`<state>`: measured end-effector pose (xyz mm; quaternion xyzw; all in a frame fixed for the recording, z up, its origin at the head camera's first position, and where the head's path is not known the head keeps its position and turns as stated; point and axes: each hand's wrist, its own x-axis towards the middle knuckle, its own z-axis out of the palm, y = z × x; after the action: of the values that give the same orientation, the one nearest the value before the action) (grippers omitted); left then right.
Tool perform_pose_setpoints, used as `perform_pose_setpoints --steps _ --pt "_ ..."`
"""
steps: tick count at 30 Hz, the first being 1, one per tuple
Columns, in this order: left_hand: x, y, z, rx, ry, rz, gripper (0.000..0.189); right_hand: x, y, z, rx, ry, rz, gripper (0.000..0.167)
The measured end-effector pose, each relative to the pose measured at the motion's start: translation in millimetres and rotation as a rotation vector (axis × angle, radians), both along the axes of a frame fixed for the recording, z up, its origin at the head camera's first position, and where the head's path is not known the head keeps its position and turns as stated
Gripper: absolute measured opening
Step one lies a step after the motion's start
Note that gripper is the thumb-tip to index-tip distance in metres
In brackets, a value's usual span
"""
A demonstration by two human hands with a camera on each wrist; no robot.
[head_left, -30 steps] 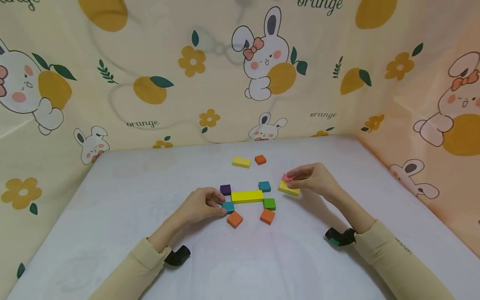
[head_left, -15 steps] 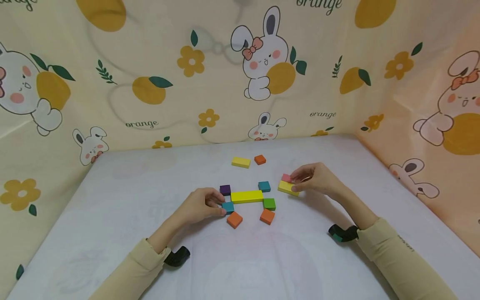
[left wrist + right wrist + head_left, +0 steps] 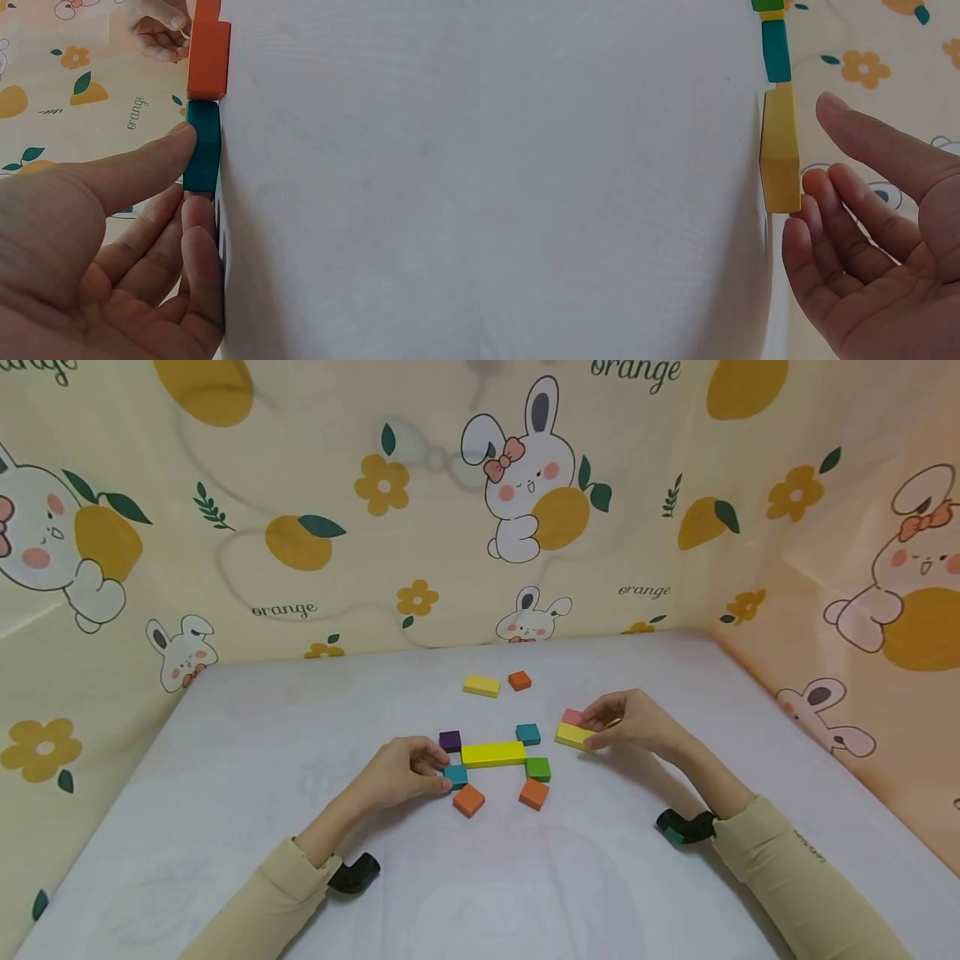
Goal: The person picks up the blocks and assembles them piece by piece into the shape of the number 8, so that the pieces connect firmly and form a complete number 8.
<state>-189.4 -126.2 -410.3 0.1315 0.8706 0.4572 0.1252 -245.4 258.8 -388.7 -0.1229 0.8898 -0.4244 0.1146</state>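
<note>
In the head view, my left hand (image 3: pixel 397 772) holds a teal block (image 3: pixel 455 776) at its left side, thumb in front and fingertips behind. The left wrist view has the thumb (image 3: pixel 161 161) against this teal block (image 3: pixel 202 146). My right hand (image 3: pixel 630 722) hovers over the right end of a light yellow block (image 3: pixel 573 735), which has a pink block (image 3: pixel 572 717) beside its far edge. In the right wrist view, the thumb stands apart from the yellow block (image 3: pixel 780 150). A long bright yellow block (image 3: pixel 493 754) lies between the hands.
Around the long block lie a purple block (image 3: pixel 450 741), another teal block (image 3: pixel 528 734), a green block (image 3: pixel 538 768) and two orange blocks (image 3: pixel 468 801). Farther back are a yellow block (image 3: pixel 482 685) and a small orange one (image 3: pixel 520 680). Printed cloth (image 3: pixel 435 543) walls the white table.
The right hand's fingers have drawn back to the right off the pink block, and its thumb has shifted toward the yellow block's right end. The left hand has stayed at the teal block.
</note>
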Motion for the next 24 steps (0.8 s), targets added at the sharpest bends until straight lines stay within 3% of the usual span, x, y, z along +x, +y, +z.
perform_pose_setpoints --steps 24 --pt "2.6 1.9 1.6 -0.010 -0.009 0.016 0.030 2.8 -0.5 -0.6 0.058 -0.033 0.005 0.040"
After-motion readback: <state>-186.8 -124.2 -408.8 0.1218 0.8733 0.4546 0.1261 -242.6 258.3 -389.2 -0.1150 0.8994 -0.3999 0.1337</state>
